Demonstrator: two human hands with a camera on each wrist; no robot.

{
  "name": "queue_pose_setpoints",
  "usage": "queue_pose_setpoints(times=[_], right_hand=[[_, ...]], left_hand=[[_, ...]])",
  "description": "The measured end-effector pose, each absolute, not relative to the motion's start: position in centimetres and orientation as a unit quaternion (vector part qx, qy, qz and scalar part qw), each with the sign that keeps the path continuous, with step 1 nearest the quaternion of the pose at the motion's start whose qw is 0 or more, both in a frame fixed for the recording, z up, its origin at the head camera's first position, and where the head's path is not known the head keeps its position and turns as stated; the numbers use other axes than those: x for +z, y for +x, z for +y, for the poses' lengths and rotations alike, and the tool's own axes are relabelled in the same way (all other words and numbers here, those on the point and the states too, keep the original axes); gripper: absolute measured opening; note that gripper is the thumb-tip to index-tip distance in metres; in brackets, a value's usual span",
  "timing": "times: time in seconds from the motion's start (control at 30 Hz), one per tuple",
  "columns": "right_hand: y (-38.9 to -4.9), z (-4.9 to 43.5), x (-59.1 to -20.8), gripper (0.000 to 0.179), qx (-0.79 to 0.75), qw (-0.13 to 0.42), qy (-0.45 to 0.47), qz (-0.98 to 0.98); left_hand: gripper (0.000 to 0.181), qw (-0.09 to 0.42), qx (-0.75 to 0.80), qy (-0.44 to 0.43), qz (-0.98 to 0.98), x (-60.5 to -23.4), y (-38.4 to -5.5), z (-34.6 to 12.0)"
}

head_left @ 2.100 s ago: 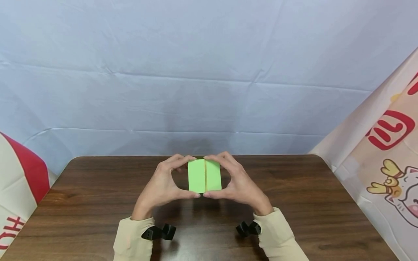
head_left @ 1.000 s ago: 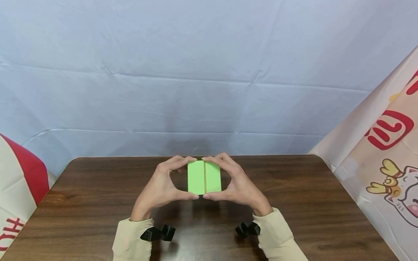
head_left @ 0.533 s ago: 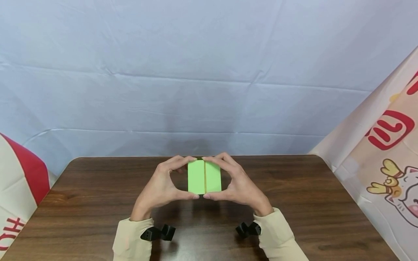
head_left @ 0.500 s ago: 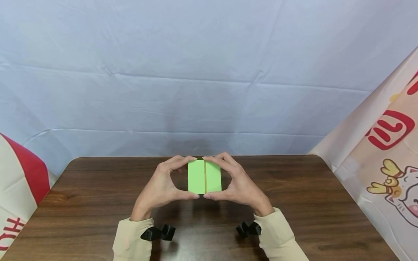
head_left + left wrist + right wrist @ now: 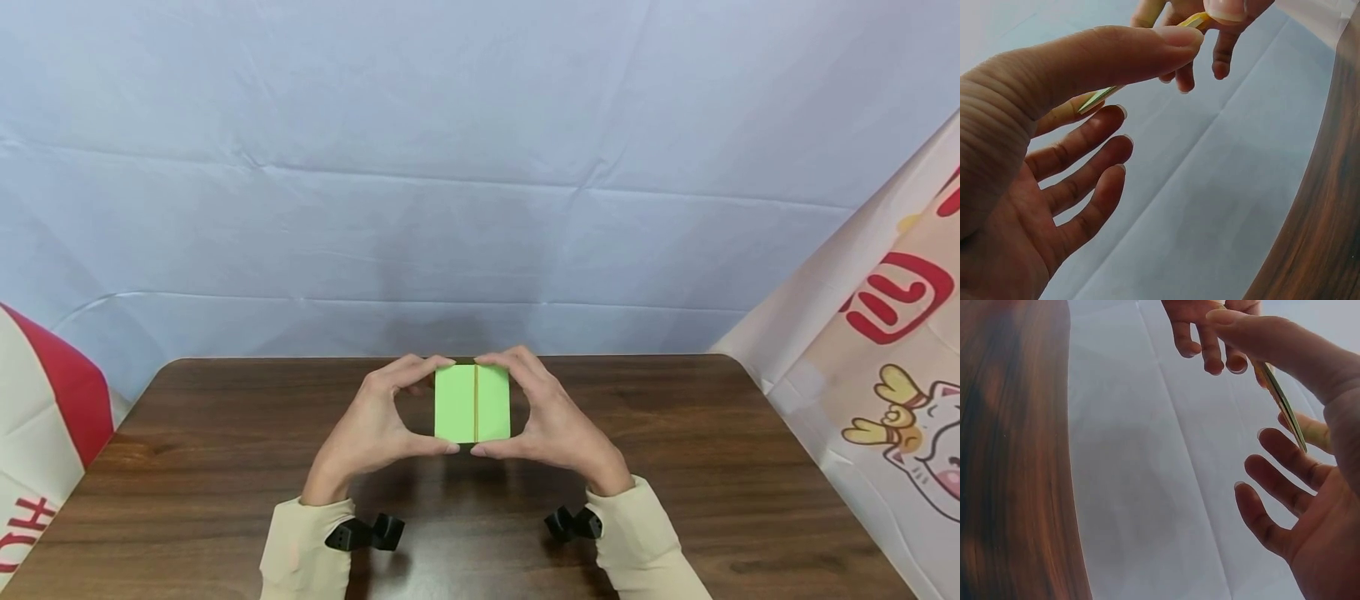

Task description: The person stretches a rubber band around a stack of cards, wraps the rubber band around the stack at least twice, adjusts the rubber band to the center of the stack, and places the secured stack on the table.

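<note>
Between the left hand (image 5: 370,427) and right hand (image 5: 555,427), above the tabletop (image 5: 472,558), is a thin lime-green square (image 5: 454,408), its plain face crossed by a narrow golden stripe (image 5: 476,404) near the right fingertips. Both hands pinch it, fingers along the far edge, thumbs along the near one

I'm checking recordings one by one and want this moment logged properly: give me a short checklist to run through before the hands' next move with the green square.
1. Left hand holding the green square: ok, at its near and far edges.
2. Right hand holding too: ok, at the same edges, close to the band's visible ends.
3. Yellow-brown band straight across the face: ok, running from far to near edge.
4. Square raised off the table: ok.
5. Band continuing round the back: cannot tell, hidden.
</note>
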State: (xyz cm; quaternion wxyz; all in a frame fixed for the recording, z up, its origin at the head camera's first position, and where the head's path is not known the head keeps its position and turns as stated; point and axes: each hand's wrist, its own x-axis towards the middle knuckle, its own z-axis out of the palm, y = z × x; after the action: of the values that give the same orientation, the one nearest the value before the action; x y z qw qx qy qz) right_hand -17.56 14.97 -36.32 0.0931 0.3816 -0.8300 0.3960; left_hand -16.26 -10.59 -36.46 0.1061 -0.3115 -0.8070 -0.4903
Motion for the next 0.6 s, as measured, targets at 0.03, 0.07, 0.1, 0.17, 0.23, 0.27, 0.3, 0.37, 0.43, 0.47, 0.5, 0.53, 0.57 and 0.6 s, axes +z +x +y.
queue_pose_setpoints(times=[0.03, 0.07, 0.1, 0.17, 0.23, 0.27, 0.3, 0.37, 0.43, 0.47, 0.5, 0.53, 0.57, 0.6], right_hand=[[-17.55, 14.96, -36.28, 0.095, 0.395, 0.093, 0.381, -0.831], [-17.55, 14.94, -36.26, 0.095, 0.396, 0.093, 0.381, -0.83], [-17.54, 14.93, -36.24, 0.094, 0.396, 0.093, 0.381, -0.83], [-17.53, 14.89, -36.22, 0.092, 0.397, 0.093, 0.382, -0.829], [-17.52, 14.87, -36.24, 0.091, 0.401, 0.09, 0.383, -0.827], [-17.51, 14.87, -36.26, 0.091, 0.404, 0.088, 0.384, -0.826], [-17.5, 14.86, -36.26, 0.091, 0.406, 0.088, 0.385, -0.824], [-17.49, 14.86, -36.31, 0.091, 0.41, 0.085, 0.387, -0.822], [-17.48, 14.84, -36.34, 0.092, 0.415, 0.083, 0.389, -0.818], [-17.48, 14.83, -36.35, 0.092, 0.417, 0.083, 0.391, -0.817], [-17.47, 14.82, -36.36, 0.092, 0.418, 0.083, 0.392, -0.815], [-17.47, 14.82, -36.39, 0.092, 0.42, 0.083, 0.393, -0.814], [-17.45, 14.82, -36.38, 0.092, 0.423, 0.081, 0.393, -0.813], [-17.44, 14.82, -36.39, 0.092, 0.425, 0.081, 0.394, -0.811]], left_hand=[[0.086, 0.107, -0.49, -0.312, -0.807, -36.46, -16.24, -10.58], [0.086, 0.107, -0.49, -0.313, -0.806, -36.45, -16.23, -10.56], [0.086, 0.108, -0.49, -0.313, -0.806, -36.44, -16.22, -10.54], [0.086, 0.108, -0.489, -0.314, -0.806, -36.44, -16.2, -10.51], [0.086, 0.109, -0.488, -0.314, -0.807, -36.44, -16.18, -10.5], [0.086, 0.108, -0.488, -0.314, -0.807, -36.44, -16.19, -10.49], [0.087, 0.107, -0.488, -0.314, -0.807, -36.44, -16.19, -10.49], [0.087, 0.105, -0.488, -0.314, -0.808, -36.45, -16.17, -10.5], [0.087, 0.105, -0.489, -0.314, -0.807, -36.48, -16.15, -10.52], [0.088, 0.104, -0.489, -0.314, -0.807, -36.49, -16.14, -10.52], [0.088, 0.105, -0.489, -0.314, -0.807, -36.5, -16.14, -10.52], [0.088, 0.105, -0.489, -0.314, -0.807, -36.5, -16.13, -10.51], [0.088, 0.105, -0.49, -0.314, -0.806, -36.51, -16.13, -10.5], [0.088, 0.106, -0.491, -0.315, -0.805, -36.52, -16.13, -10.48]])
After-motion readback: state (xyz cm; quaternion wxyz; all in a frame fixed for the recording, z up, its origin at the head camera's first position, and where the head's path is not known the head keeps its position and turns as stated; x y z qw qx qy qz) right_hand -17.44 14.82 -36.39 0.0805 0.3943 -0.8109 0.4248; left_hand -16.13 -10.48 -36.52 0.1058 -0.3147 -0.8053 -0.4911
